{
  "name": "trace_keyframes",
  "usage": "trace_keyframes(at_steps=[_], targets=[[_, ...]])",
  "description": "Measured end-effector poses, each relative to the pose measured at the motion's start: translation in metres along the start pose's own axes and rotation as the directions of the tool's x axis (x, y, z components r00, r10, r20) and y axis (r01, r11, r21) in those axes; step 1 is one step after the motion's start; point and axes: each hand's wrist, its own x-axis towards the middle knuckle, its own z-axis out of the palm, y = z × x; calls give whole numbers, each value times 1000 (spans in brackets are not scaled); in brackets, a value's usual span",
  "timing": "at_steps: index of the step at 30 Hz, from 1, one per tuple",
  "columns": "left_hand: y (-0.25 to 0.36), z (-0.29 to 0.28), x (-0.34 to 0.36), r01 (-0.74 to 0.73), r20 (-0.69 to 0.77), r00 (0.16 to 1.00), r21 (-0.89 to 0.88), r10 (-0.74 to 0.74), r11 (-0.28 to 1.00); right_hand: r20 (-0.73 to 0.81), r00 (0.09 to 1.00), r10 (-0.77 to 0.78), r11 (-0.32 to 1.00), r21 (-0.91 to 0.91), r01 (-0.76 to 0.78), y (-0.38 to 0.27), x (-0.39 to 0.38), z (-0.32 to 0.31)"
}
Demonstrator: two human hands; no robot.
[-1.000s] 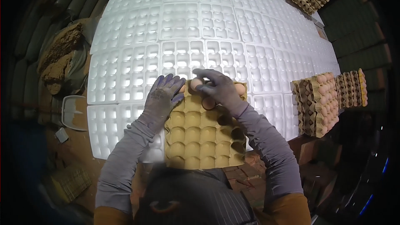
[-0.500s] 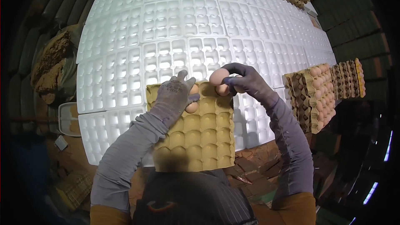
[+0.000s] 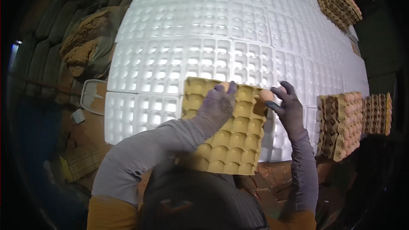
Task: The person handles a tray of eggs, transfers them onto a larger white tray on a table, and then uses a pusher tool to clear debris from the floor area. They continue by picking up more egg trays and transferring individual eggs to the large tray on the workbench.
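Array of white moulded trays point(image 3: 179, 49) with square, round-cornered cups, laid edge to edge across the view. Left: a clear plastic bag point(image 3: 104, 53) around crumbly brown material. Right edge: a tall stack of grey-brown and tan pulp trays point(image 3: 330, 125) bearing pinkish-brown eggs, with a smaller-looking egg-bearing stack point(image 3: 375, 113) just beyond; a third stack of tan pulp trays point(image 3: 338, 4) lies at upper right. Centre: a single yellow-tan pulp egg tray point(image 3: 230, 138), square, overlapping the near edge of the white array, before the person's torso. Below the bag: a shallow white open tub point(image 3: 87, 96). The grey-gloved left hand point(image 3: 216, 106) reaches over the egg tray's far rows, its fingers partly bent about a half-hidden pinkish egg point(image 3: 225, 86); whether they grip it cannot be told. The grey-gloved right hand point(image 3: 289, 106), beside the far right corner, has thumb and fingers closed on a smooth pinkish-brown egg point(image 3: 266, 96) above that corner; another egg point(image 3: 282, 89) shows between its fingers.
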Motion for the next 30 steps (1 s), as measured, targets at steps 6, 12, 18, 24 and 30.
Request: trace_keyframes(at_steps=[6,12,18,24,30], targets=[[-40,-65,-78,156,-2,973,-725,-229,670,22,929,370,646,713,-274,-48,-77,-15],[-130,-64,-311,641,451,764,-605,-461,471,287,958,-22,747,642,-175,-237,-92,85],[-198,10,-439,702,396,712,-417,-579,578,316,871,-376,926,86,369,-384,-92,223],[-224,53,-449,282,320,933,-358,-166,890,361,907,-218,928,-212,308,-419,-101,270],[-242,54,-421,461,287,877,-730,-384,505,247,892,-379,916,-39,400,-441,-101,315]])
